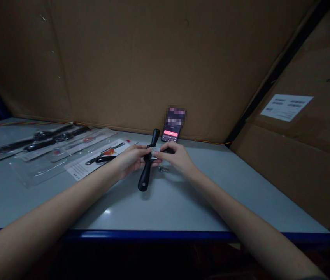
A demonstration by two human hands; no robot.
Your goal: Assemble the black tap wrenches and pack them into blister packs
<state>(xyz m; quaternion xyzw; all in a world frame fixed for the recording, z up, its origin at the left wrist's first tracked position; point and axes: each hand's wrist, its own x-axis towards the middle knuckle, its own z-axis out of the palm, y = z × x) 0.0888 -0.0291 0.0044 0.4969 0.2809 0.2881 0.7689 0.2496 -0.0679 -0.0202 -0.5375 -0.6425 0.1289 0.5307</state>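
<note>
The left hand had its fingers closed round the middle of a black tool, holding it just above the table, midway between the front and back edges. The right hand had thumb and fingers pinched nearly together on a small pale piece against the tool. Metal bits lay just below. A phone leaned at the back edge; a printed card lay left of the tool, and packs towards the back left corner.

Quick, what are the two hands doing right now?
Left hand: closed, holding the black tool by its middle.
Right hand: fingers bent, thumb at a small pale piece; a firm grip can't be told.
</note>
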